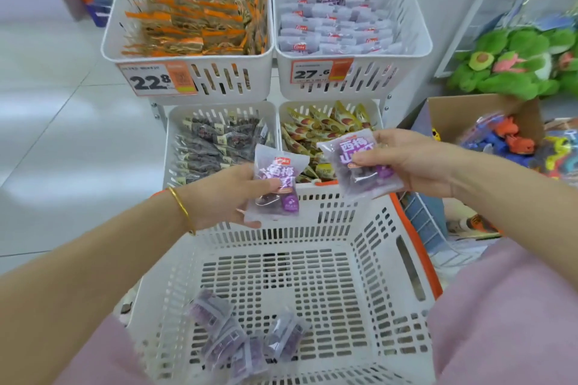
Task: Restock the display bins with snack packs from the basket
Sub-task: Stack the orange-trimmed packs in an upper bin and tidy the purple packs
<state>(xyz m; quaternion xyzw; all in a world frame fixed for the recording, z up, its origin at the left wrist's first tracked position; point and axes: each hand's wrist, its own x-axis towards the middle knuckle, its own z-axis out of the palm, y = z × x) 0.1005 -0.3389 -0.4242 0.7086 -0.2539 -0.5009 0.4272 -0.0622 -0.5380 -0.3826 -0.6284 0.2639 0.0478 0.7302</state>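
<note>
My left hand (225, 197) pinches a purple snack pack (276, 184) above the far rim of the white basket (369, 247). My right hand (406, 162) holds a second purple snack pack (359, 162) a little higher and to the right. Several more purple packs (244, 341) lie in the basket's near left corner. The upper right display bin (403, 50) holds rows of the same purple packs (331, 28).
The upper left bin (125, 40) is full of orange packs. Below it sit a bin of dark packs (215, 141) and a bin of yellow packs (312, 128). A cardboard box of toys (469, 116) and green plush toys (513, 62) stand to the right.
</note>
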